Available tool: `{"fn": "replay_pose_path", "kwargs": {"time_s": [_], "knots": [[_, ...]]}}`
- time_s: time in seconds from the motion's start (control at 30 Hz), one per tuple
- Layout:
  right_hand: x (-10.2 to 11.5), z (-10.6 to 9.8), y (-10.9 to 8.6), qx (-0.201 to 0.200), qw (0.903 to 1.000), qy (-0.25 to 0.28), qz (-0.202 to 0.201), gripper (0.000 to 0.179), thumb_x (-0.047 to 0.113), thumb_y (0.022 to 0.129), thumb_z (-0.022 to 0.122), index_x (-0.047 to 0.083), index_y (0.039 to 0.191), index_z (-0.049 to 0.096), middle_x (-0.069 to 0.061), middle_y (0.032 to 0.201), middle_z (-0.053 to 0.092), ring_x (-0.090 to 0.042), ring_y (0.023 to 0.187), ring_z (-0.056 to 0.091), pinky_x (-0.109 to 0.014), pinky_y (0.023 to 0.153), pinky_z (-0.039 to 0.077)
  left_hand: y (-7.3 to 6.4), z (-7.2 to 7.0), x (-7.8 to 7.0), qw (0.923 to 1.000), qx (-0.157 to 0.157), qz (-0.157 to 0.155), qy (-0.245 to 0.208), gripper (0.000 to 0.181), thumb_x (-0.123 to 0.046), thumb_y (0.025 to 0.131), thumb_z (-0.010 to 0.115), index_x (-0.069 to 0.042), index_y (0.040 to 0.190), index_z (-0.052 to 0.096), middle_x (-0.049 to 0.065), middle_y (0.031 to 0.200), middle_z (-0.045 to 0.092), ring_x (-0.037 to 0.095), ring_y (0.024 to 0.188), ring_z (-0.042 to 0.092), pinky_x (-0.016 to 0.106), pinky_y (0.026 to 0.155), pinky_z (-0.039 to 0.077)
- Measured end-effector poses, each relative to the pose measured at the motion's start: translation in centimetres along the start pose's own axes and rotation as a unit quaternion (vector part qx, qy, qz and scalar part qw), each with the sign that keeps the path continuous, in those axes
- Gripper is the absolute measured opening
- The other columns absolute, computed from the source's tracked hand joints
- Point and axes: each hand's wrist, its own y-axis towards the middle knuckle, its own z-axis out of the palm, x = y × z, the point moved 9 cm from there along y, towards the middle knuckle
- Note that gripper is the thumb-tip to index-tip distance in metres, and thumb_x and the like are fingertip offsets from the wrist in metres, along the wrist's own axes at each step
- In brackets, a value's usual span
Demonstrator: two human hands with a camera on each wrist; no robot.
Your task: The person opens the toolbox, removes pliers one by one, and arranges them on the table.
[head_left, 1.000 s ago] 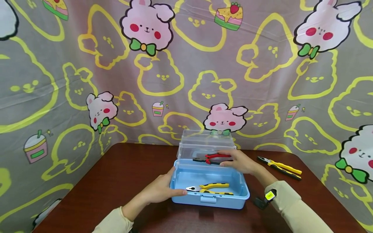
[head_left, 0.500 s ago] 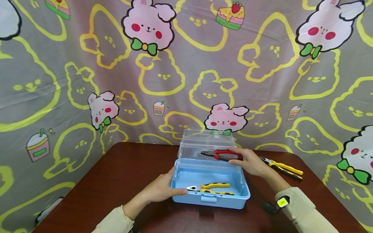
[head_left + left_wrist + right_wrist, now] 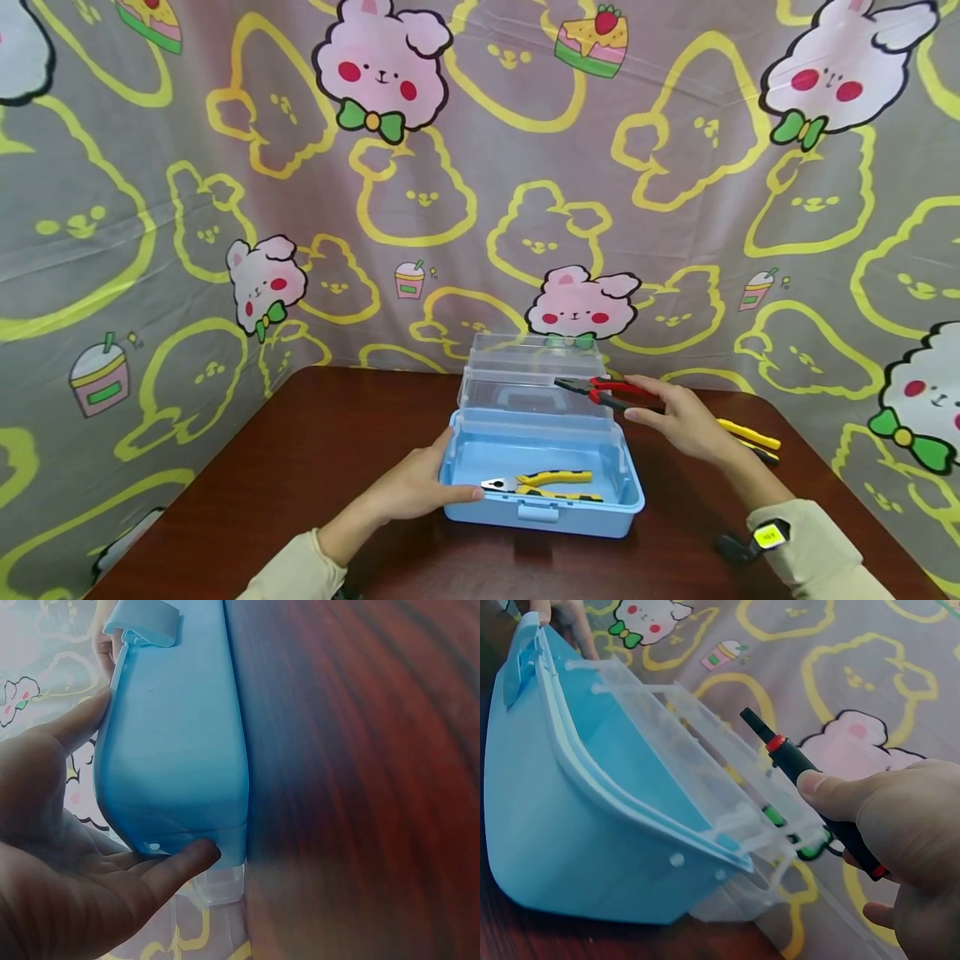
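Note:
A light-blue toolbox (image 3: 540, 518) stands on the table with its clear lid (image 3: 536, 354) raised behind it. My left hand (image 3: 408, 487) holds its left end, thumb at the front rim and fingers along the end wall, as the left wrist view also shows (image 3: 82, 877). Inside lie yellow-and-black pliers (image 3: 551, 479), partly hidden by the front wall. Over the box's back right corner, my right hand (image 3: 686, 421) grips red-and-black pliers (image 3: 603, 389) by the handles, their nose pointing left. In the right wrist view these pliers (image 3: 780, 754) appear edge-on above the box.
A second pair of yellow-and-black pliers (image 3: 750, 434) lies on the table to the right, partly covered by my right hand and forearm. The dark red-brown table (image 3: 337, 425) reaches back to a patterned cloth (image 3: 420, 208), close behind the lid.
My right hand has moved right and slightly up with the red-and-black pliers, from above the middle of the box to its right end. My left hand and the toolbox have stayed put.

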Motion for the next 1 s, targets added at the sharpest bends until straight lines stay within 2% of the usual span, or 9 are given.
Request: {"fn": "replay_pose_path", "kwargs": {"time_s": [0.1,0.2,0.3,0.37,0.43,0.57,0.67,0.87,1.0], "knots": [[-0.5,-0.8,-0.7,-0.007,0.9999,-0.007,0.005,0.059,0.020,0.095,0.078,-0.003,0.145,0.056,-0.021,0.122,0.065,-0.024,0.073,0.051,-0.032,0.061,0.042,0.0,0.0,0.1,1.0000,0.000,-0.007,0.002,0.116,-0.051,0.086,0.082,0.001,0.164,0.014,0.025,0.151,0.048,0.032,0.127,0.056,0.056,0.102,0.045],[-1.1,-1.5,-1.4,-0.014,0.9997,-0.019,0.010,0.060,0.022,0.096,0.078,-0.005,0.145,0.055,-0.028,0.137,0.059,-0.038,0.092,0.060,-0.044,0.079,0.052,0.0,0.1,0.1,0.9999,0.003,-0.010,0.000,0.116,-0.051,0.086,0.082,0.001,0.164,0.014,0.025,0.151,0.047,0.032,0.128,0.055,0.057,0.102,0.045],[-1.8,-2.2,-2.2,-0.021,0.9994,-0.025,0.014,0.061,0.021,0.096,0.077,-0.006,0.145,0.054,-0.030,0.140,0.056,-0.047,0.116,0.057,-0.063,0.096,0.045,0.0,0.1,0.0,1.0000,0.004,-0.007,0.001,0.116,-0.051,0.086,0.082,0.002,0.164,0.014,0.026,0.151,0.047,0.032,0.128,0.055,0.057,0.102,0.045],[-2.1,-2.5,-2.7,-0.027,0.9992,-0.026,0.012,0.060,0.020,0.095,0.078,-0.005,0.144,0.054,-0.030,0.138,0.057,-0.048,0.121,0.054,-0.067,0.097,0.042,0.1,0.0,0.0,1.0000,0.002,-0.007,0.003,0.117,-0.051,0.085,0.083,0.002,0.164,0.014,0.026,0.151,0.047,0.032,0.128,0.055,0.057,0.102,0.045],[-2.5,-3.0,-3.2,-0.038,0.9987,-0.032,0.010,0.059,0.019,0.094,0.079,-0.005,0.143,0.056,-0.029,0.136,0.058,-0.047,0.118,0.056,-0.066,0.094,0.043,0.1,0.0,0.0,1.0000,0.002,-0.007,0.005,0.117,-0.051,0.085,0.082,0.002,0.164,0.014,0.027,0.151,0.047,0.032,0.128,0.055,0.056,0.103,0.045],[-3.5,-3.8,-4.4,-0.055,0.9971,-0.052,0.012,0.058,0.018,0.092,0.081,-0.002,0.141,0.058,-0.026,0.129,0.063,-0.038,0.103,0.059,-0.047,0.082,0.048,0.1,0.0,0.0,1.0000,0.002,-0.005,0.004,0.117,-0.052,0.085,0.082,0.001,0.164,0.014,0.026,0.150,0.048,0.031,0.127,0.056,0.056,0.103,0.045],[-4.6,-4.4,-5.4,-0.058,0.9962,-0.059,0.029,0.059,0.018,0.092,0.081,-0.002,0.142,0.058,-0.025,0.124,0.064,-0.033,0.095,0.057,-0.037,0.072,0.046,0.1,0.0,-0.2,1.0000,0.001,0.002,0.002,0.117,-0.051,0.085,0.083,0.000,0.164,0.014,0.025,0.149,0.049,0.031,0.126,0.057,0.056,0.102,0.045],[-7.5,-5.1,-7.7,-0.058,0.9925,-0.075,0.078,0.059,0.023,0.095,0.078,-0.003,0.143,0.055,-0.029,0.125,0.062,-0.034,0.098,0.056,-0.035,0.072,0.044,0.1,0.1,-0.4,1.0000,0.005,0.008,0.001,0.115,-0.049,0.086,0.083,0.000,0.164,0.014,0.026,0.148,0.050,0.033,0.124,0.058,0.056,0.101,0.047],[-9.1,-5.3,-8.9,-0.062,0.9902,-0.077,0.098,0.058,0.021,0.095,0.079,-0.005,0.141,0.056,-0.027,0.117,0.064,-0.027,0.089,0.055,-0.029,0.068,0.043,0.0,0.0,-0.2,1.0000,0.004,0.006,-0.006,0.115,-0.048,0.086,0.083,-0.001,0.164,0.013,0.026,0.148,0.050,0.034,0.124,0.058,0.056,0.100,0.047]]}}
